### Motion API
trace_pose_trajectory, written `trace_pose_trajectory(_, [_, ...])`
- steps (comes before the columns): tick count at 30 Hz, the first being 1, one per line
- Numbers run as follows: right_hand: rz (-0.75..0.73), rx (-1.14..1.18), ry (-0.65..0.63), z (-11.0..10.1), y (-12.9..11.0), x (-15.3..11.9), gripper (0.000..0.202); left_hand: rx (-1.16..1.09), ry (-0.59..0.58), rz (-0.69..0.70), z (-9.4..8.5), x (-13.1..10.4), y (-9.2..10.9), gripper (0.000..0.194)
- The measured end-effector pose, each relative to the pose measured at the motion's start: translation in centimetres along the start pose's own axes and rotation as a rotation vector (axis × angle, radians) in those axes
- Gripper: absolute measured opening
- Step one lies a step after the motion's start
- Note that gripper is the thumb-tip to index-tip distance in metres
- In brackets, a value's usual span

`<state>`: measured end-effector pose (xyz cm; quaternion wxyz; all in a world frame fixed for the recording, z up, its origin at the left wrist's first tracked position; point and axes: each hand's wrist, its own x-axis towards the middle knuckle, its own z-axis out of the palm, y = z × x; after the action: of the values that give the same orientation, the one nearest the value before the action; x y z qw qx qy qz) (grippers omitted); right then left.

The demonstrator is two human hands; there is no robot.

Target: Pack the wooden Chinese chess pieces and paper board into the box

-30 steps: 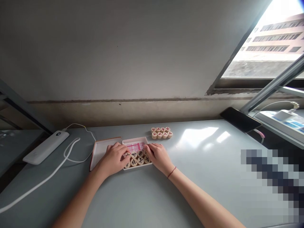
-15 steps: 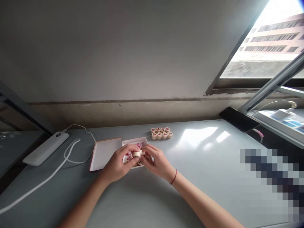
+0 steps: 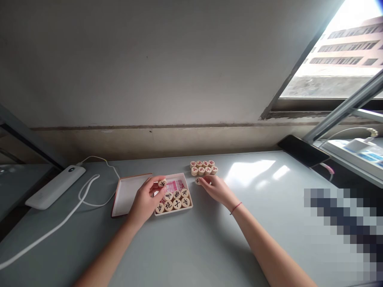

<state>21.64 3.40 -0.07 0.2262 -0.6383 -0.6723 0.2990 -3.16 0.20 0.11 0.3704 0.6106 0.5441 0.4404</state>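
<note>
Looks mid-move tbh: right hand (image 3: 220, 190) has a black-marked disc (image 3: 197, 181) pinched, red-marked discs (image 3: 204, 170) just beyond its grip, left hand (image 3: 144, 202) pinches another disc (image 3: 162, 183) above the box (image 3: 174, 212), so any set-down wants steady fingers.

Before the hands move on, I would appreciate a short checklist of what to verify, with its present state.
1. Left hand has its piece between thumb and fingers: ok.
2. Right hand has the other piece, clear of the box: ok.
3. That other piece rests on the table: cannot tell.
4. Lid is off the box, lying at its left: ok.
5. Visible black-marked pieces in the box are face up: ok.
6. Red-marked pieces are grouped outside the box, none toppled: ok.
</note>
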Motion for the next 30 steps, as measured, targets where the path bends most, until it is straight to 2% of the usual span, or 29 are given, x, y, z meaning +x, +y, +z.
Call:
trace_pose_trajectory(4, [0.025, -0.027, 0.034, 0.5, -0.1, 0.0, 0.039, 0.041, -0.067, -0.014, 0.2, -0.4, 0.2, 0.034])
trace_pose_trajectory(8, [0.030, -0.050, 0.082, 0.9, 0.3, 0.2, 0.042, 0.174, -0.130, 0.048, 0.4, -0.7, 0.8, 0.032])
trace_pose_trajectory(11, [0.008, -0.060, 0.174, 1.0, -0.1, 0.0, 0.042, 0.298, -0.144, 0.150, 0.5, -1.0, 1.3, 0.028])
trace_pose_trajectory(13, [-0.075, 0.005, 0.216, 1.1, -1.0, -0.6, 0.041, 0.385, -0.123, 0.265, 0.7, -1.2, 1.7, 0.025])
trace_pose_trajectory(15, [-0.197, 0.136, 0.129, 1.3, -2.5, -1.6, 0.039, 0.462, -0.094, 0.397, 0.9, -1.5, 1.9, 0.023])
trace_pose_trajectory(17, [-0.282, 0.283, -0.068, 1.7, -4.0, -2.7, 0.039, 0.512, -0.070, 0.512, 1.3, -1.7, 2.1, 0.021])
trace_pose_trajectory(19, [-0.298, 0.414, -0.222, 2.0, -5.0, -3.4, 0.040, 0.536, -0.055, 0.587, 1.5, -1.9, 2.1, 0.021])
trace_pose_trajectory(21, [-0.275, 0.507, -0.279, 2.0, -5.2, -3.5, 0.042, 0.546, -0.047, 0.613, 1.6, -1.9, 2.0, 0.023])
trace_pose_trajectory(24, [-0.189, 0.530, -0.186, 1.4, -4.0, -2.4, 0.044, 0.564, -0.050, 0.556, 1.5, -1.9, 1.7, 0.030])
trace_pose_trajectory(27, [-0.050, 0.354, 0.026, 0.4, -1.9, -0.9, 0.046, 0.583, -0.076, 0.476, 1.2, -1.6, 1.3, 0.029])
trace_pose_trajectory(30, [0.027, 0.162, 0.106, -0.1, -0.3, 0.1, 0.047, 0.610, -0.084, 0.439, 1.0, -1.4, 0.9, 0.024])
